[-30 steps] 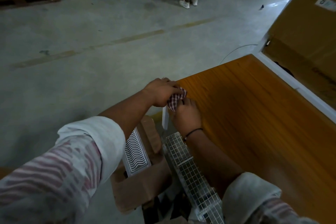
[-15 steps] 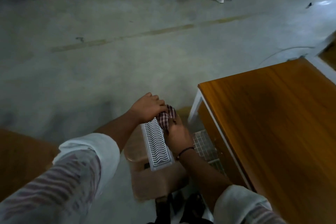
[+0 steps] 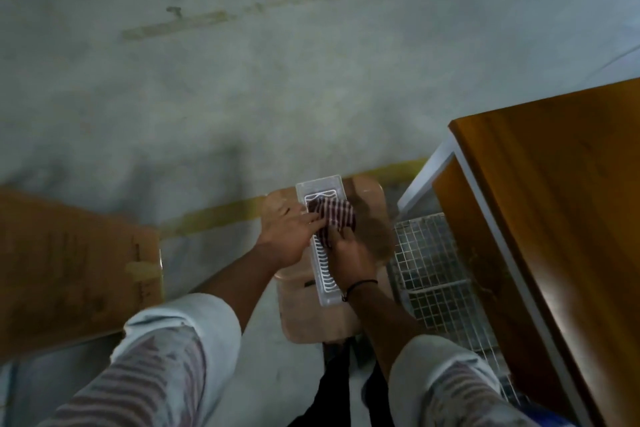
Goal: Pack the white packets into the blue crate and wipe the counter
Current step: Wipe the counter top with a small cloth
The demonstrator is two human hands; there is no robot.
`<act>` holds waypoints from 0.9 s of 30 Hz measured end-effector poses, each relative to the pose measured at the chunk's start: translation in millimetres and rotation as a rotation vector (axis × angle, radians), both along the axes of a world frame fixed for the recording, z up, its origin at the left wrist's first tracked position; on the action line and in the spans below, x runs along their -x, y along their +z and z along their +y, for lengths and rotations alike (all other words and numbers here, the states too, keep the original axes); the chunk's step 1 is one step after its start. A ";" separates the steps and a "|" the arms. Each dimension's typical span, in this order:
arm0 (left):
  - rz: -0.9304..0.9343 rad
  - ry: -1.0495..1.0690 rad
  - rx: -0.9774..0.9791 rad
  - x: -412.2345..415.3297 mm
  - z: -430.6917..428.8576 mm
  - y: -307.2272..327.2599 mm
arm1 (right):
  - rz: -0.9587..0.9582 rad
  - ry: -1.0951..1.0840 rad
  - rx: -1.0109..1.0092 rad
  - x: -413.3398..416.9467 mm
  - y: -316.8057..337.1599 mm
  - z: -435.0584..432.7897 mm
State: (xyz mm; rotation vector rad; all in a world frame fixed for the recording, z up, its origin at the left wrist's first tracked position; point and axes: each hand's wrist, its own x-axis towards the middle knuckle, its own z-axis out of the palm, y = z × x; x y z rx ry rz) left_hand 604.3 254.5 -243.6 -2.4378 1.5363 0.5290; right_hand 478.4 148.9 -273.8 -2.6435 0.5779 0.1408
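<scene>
A red-and-white checked cloth (image 3: 335,215) lies bunched on the far end of a clear plastic tray (image 3: 325,291) with a white wavy pattern. The tray rests on a brown stool (image 3: 375,232) left of the wooden counter (image 3: 554,211). My left hand (image 3: 287,236) reaches in from the left, its fingers stretched out and touching the cloth's left edge. My right hand (image 3: 351,255), with a black band at the wrist, pinches the cloth's near edge over the tray. No white packets or blue crate can be made out.
A white wire-mesh basket (image 3: 429,274) hangs under the counter's left end, beside its white frame (image 3: 420,180). A flat brown cardboard sheet (image 3: 69,270) lies at the left. Grey concrete floor with a yellow line (image 3: 214,217) fills the far side.
Both hands carried the cloth off the counter's corner, down and left onto the tray on the stool. The view tilted down, and my left hand's grip loosened into stretched fingers.
</scene>
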 end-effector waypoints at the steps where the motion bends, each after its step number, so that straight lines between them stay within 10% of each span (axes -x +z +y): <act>1: 0.004 0.016 -0.001 0.5 2.2 -4.3 | 0.004 0.014 0.004 -0.9 -5.7 -0.3; 20: 0.073 0.126 -0.225 4.2 -17.3 -15.8 | 0.328 0.266 -0.046 -12.1 -36.1 -14.1; 27: 0.067 0.240 0.002 -12.5 -35.2 42.1 | 0.132 0.253 -0.055 -4.5 42.9 -45.2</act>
